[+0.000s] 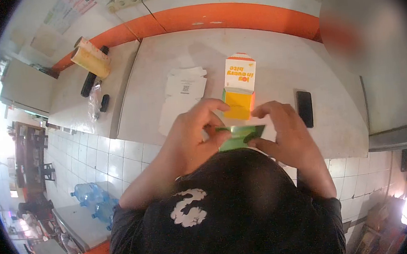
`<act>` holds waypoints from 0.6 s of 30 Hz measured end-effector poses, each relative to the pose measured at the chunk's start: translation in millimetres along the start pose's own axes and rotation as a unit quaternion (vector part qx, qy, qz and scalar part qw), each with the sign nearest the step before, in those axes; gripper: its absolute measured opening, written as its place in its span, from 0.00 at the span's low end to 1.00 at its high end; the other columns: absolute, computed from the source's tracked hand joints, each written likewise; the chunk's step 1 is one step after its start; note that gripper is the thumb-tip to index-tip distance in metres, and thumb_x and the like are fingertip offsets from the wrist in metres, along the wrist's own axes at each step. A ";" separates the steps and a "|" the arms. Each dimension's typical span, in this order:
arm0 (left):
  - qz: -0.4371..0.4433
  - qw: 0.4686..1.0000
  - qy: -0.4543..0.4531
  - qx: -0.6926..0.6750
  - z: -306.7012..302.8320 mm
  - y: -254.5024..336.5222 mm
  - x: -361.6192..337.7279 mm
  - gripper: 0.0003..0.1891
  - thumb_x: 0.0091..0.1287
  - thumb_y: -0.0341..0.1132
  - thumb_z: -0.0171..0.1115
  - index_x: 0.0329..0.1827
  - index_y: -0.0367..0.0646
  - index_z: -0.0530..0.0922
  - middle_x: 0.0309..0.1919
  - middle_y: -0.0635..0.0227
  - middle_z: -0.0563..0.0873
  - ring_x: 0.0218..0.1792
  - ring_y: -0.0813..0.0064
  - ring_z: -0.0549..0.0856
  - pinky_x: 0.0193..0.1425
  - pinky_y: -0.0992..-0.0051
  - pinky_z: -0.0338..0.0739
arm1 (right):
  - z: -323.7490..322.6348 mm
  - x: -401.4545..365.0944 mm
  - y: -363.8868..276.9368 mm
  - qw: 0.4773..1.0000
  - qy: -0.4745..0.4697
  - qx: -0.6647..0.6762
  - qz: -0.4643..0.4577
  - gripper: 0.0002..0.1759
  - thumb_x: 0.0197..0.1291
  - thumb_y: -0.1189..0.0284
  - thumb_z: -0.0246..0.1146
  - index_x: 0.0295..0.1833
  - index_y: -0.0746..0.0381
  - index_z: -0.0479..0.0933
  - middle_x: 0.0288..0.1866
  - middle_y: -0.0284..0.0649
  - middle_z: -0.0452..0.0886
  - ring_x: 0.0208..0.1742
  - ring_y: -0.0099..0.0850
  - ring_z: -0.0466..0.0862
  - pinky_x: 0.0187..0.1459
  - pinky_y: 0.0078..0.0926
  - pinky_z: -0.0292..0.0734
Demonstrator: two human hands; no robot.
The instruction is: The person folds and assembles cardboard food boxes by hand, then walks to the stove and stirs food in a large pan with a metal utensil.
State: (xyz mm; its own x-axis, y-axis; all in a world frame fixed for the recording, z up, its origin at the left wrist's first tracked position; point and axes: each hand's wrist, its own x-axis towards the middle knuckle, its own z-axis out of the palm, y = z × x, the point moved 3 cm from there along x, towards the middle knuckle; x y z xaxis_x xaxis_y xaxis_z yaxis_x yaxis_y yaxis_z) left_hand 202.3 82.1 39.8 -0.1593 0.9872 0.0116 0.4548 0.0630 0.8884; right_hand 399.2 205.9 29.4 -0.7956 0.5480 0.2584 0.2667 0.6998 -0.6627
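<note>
On my remote feed I see the open carton [239, 107] btwn the 2 hands, which are apart: L hand [194, 130] has its thumb over the carton's green panel [238, 142], can't tell if pinching; R hand [286, 127] is loosely spread at its R side. White cardboard [179, 99] lies L of the carton, phone [304, 109] R.
</note>
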 end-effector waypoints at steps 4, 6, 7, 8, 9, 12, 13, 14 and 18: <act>-0.041 0.996 0.071 -0.041 -8.4 -14.2 0.5 0.16 0.75 0.22 0.62 0.64 0.38 0.79 0.38 0.71 0.85 0.39 0.81 0.82 0.47 0.77 0.77 | -14.2 -10.3 7.7 0.992 -0.032 -0.125 -0.007 0.23 0.54 0.75 0.79 0.53 0.59 0.77 0.50 0.42 0.87 0.58 0.47 0.84 0.66 0.50 0.75; -0.053 0.993 0.099 -0.046 -11.9 -16.9 1.7 0.14 0.74 0.22 0.61 0.61 0.39 0.82 0.36 0.69 0.86 0.39 0.80 0.83 0.47 0.75 0.77 | -4.2 -12.3 16.1 0.990 0.000 -0.122 -0.068 0.20 0.54 0.77 0.77 0.50 0.59 0.77 0.46 0.40 0.87 0.53 0.45 0.85 0.66 0.51 0.75; -0.033 0.995 0.096 0.009 -14.4 -17.7 3.2 0.13 0.74 0.24 0.62 0.59 0.40 0.83 0.36 0.67 0.86 0.39 0.77 0.84 0.47 0.73 0.78 | 1.2 -12.2 20.0 0.988 0.017 -0.120 -0.099 0.19 0.55 0.77 0.76 0.49 0.58 0.78 0.44 0.38 0.87 0.50 0.43 0.86 0.66 0.51 0.75; -0.013 0.994 0.092 0.064 -17.4 -18.9 4.9 0.12 0.73 0.26 0.63 0.57 0.40 0.85 0.36 0.65 0.87 0.39 0.74 0.86 0.48 0.70 0.79 | 4.6 -11.6 22.9 0.985 0.034 -0.126 -0.113 0.17 0.54 0.78 0.76 0.47 0.58 0.78 0.42 0.37 0.86 0.47 0.42 0.86 0.64 0.51 0.75; 0.007 0.989 0.090 0.120 -20.1 -18.0 6.5 0.11 0.73 0.28 0.64 0.55 0.41 0.86 0.35 0.63 0.88 0.39 0.70 0.88 0.49 0.67 0.80 | 7.6 -10.1 24.9 0.982 0.052 -0.131 -0.128 0.16 0.53 0.79 0.76 0.45 0.58 0.78 0.40 0.36 0.86 0.45 0.41 0.86 0.62 0.50 0.75; 0.095 0.907 -0.001 0.410 -16.0 1.2 7.3 0.09 0.70 0.34 0.67 0.50 0.43 0.87 0.37 0.57 0.89 0.42 0.56 0.90 0.53 0.56 0.80 | 7.8 -3.8 14.8 0.976 0.049 -0.127 -0.171 0.14 0.51 0.79 0.76 0.41 0.57 0.79 0.37 0.35 0.84 0.42 0.39 0.85 0.56 0.47 0.76; 0.081 0.918 -0.018 0.388 -12.0 5.2 8.6 0.09 0.70 0.35 0.68 0.49 0.44 0.86 0.37 0.58 0.90 0.43 0.53 0.90 0.54 0.55 0.79 | 8.1 -2.5 7.8 0.975 0.036 -0.122 -0.183 0.13 0.50 0.79 0.76 0.39 0.57 0.79 0.36 0.35 0.84 0.41 0.38 0.85 0.53 0.45 0.76; 0.068 0.928 -0.035 0.365 -4.9 9.4 11.3 0.09 0.69 0.37 0.68 0.48 0.44 0.86 0.38 0.58 0.90 0.45 0.51 0.89 0.55 0.53 0.79 | 9.4 -1.9 2.3 0.976 0.026 -0.106 -0.187 0.11 0.52 0.76 0.74 0.40 0.57 0.80 0.36 0.36 0.85 0.42 0.40 0.85 0.51 0.46 0.76; 0.050 0.939 0.000 0.339 -0.4 7.4 15.0 0.08 0.70 0.37 0.68 0.46 0.44 0.85 0.38 0.58 0.90 0.44 0.48 0.89 0.56 0.52 0.78 | 7.6 2.7 -16.0 0.979 0.007 -0.091 -0.182 0.08 0.59 0.72 0.69 0.44 0.56 0.84 0.34 0.36 0.85 0.43 0.42 0.85 0.46 0.45 0.76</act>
State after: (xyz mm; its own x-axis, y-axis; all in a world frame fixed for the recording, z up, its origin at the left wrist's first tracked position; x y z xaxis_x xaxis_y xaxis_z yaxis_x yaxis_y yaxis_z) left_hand 202.9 97.3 46.8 -0.0868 0.9930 0.0800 0.9213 0.0494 0.3858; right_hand 388.6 192.7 35.3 -0.8488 0.2523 0.4645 0.0603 0.9192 -0.3891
